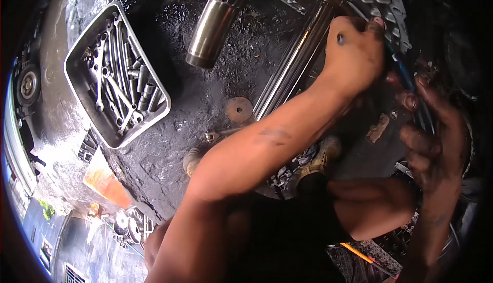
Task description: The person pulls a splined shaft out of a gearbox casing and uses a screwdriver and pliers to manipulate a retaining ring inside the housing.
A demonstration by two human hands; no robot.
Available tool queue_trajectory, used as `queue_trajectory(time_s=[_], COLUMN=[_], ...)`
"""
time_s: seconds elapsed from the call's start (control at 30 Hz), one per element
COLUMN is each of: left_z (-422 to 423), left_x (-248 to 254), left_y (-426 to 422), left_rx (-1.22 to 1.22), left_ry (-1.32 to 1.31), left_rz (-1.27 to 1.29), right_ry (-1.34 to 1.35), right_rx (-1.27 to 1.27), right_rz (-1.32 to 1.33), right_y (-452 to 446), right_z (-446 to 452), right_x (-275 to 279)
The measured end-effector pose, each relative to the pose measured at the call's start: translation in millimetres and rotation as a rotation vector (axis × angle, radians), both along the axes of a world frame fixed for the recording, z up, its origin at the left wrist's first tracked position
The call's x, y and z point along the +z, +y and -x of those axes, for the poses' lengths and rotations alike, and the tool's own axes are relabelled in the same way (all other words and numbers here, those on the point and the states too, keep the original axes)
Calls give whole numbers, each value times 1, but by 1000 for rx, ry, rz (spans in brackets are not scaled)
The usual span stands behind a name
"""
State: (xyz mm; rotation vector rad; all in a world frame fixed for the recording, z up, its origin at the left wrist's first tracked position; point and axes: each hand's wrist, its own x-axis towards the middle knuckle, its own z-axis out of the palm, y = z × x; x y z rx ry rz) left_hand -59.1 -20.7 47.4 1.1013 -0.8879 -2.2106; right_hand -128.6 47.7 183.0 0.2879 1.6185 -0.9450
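Our left hand (357, 49) looks fisted on the slim blue-and-black rod (406, 75), right hand (434, 129) curled round it, near the grey holed metal plate's (394, 11) lower edge. Blackened fingers could slip.

Splined shaft (209, 29): metal, smooth, satin-bright. Longer shaft (294, 59): metal, glossy, ridged lengthwise. Wrenches (118, 92) and sockets (148, 90): metal, smooth, reflective. Tray (84, 90): smooth, glossy rim; material uncertain. Holed disc (234, 107): brown, matt, metal-looking. Slim blue rod (403, 70): glossy, material unclear. Ground (179, 103): rough, dark, glossy in patches.
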Motion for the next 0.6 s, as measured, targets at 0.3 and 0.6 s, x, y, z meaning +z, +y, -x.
queue_trajectory(time_s=[0.3,0.6], left_z=[-12,-19], left_x=[-18,-56], left_y=[-8,-12], left_rx=[-118,-287], left_ry=[78,-46], left_rz=[-42,506], right_ry=[7,422], right_rx=[-244,-252], right_rz=[83,355], right_y=[6,41], right_z=[-50,-89], right_x=[-24,-134])
